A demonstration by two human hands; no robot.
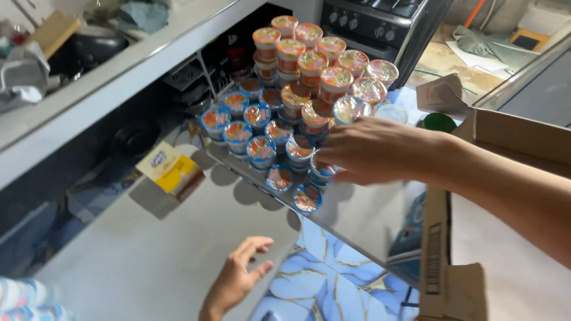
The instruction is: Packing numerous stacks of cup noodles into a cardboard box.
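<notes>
— What are you handling beside the cardboard box (511,134)?

— Small round cups (297,107) with foil lids, orange-banded and blue-banded, upright and stacked in tiers, left of the box.

— And the nearest tier?

— Blue-banded cups, single height, lids up; your right hand (375,148) covers the ones closest to the box.
</notes>
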